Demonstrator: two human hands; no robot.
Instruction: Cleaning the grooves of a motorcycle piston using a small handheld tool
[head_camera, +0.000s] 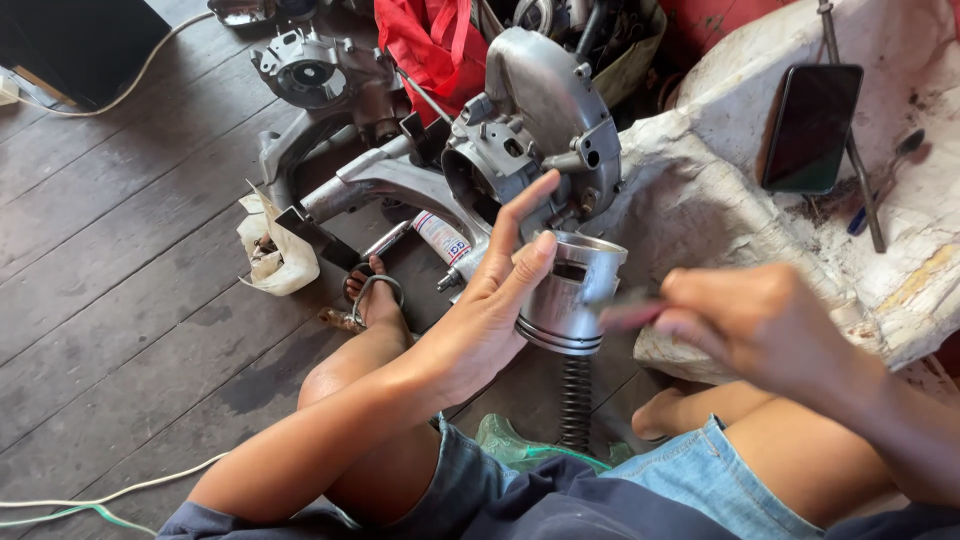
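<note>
Sitting over a dark plank floor (120, 300), the person faced one large grey cast-metal engine casing (530, 120) at twelve o'clock, with a second grey housing (305, 70) at eleven o'clock and one worn whitish cushion (720, 200) at two o'clock. Just below the casing, near the centre of the view, was the one silver cylindrical metal piston (570, 295), held upright in mid-air. The left hand (480, 315) cupped it from nine o'clock, palm against its skirt and fingers spread wide and straight, bracing rather than clenching. The right hand (745, 320), at three o'clock, was closed narrowly around a small blurred reddish tool (625, 315) whose tip met the piston's side; its kind could not be told. To do this well, I judged, the left palm needed to steady the piston firmly while the tool worked lightly, so the ring grooves were not scratched. Smaller things counted: one dark flat phone (808, 125) on the cushion, one black coil spring (576, 400) at six o'clock, one white tube (442, 237) at ten o'clock, one crumpled white rag (275, 255) at nine o'clock.
</note>
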